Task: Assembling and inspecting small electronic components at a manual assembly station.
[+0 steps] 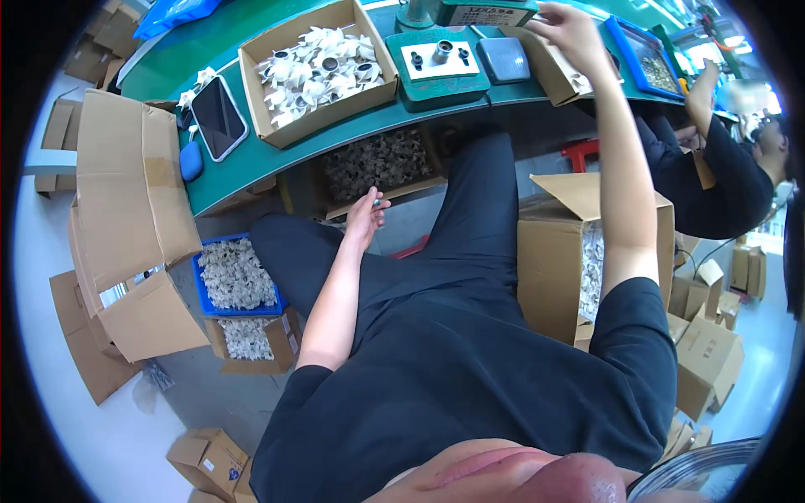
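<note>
My left hand (366, 221) is held over my lap, below the table edge. Its fingers are curled around something small and dark that I cannot make out. My right hand (573, 40) is stretched forward to the right side of the green machine head (485, 15), fingers bent together at its edge; what they grip is hidden. Under the head, a white plate (438, 67) with a metal ring fitting (443, 52) and two dark pins sits on a green base (444, 92). Left of it, an open cardboard box (267, 60) holds many white bladed fan wheels (323, 71).
A grey-blue box-shaped thing (503, 60) and another carton (549, 71) stand right of the base. On the left lie a phone (220, 119) and a blue case (191, 161). Blue bin (243, 310) and large carton (549, 268) flank my legs. A co-worker (713, 176) sits at right.
</note>
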The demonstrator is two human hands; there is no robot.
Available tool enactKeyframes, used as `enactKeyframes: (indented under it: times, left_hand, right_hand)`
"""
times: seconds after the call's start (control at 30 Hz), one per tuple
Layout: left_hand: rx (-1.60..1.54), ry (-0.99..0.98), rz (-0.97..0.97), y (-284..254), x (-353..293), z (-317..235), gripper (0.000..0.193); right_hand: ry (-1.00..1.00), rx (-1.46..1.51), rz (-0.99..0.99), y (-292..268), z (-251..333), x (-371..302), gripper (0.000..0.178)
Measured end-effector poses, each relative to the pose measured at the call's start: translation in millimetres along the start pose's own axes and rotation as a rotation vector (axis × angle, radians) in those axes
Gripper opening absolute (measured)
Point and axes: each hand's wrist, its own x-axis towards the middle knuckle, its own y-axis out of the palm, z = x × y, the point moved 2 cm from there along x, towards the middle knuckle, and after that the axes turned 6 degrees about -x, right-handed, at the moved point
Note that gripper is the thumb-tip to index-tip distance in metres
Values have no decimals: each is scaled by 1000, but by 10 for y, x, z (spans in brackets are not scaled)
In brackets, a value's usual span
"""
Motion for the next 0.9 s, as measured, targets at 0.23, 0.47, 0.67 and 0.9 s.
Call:
enactKeyframes:
  times: [0.23,0.47,0.67,0.9]
  left_hand:
    - [-104,6,-47,-87,16,66,39]
    - [-111,5,-63,-138,65,23,39]
    - [-93,-35,-82,-107,89,9,38]
    - [-69,5,-33,-67,104,-17,38]
  right_hand:
    - [-138,65,23,750,1016,-354,31]
    - [-541,141,-303,736,961,-517,22]
    - [-636,40,-394,788,1027,-528,22]
    - [-798,13,-571,901,1056,-585,19]
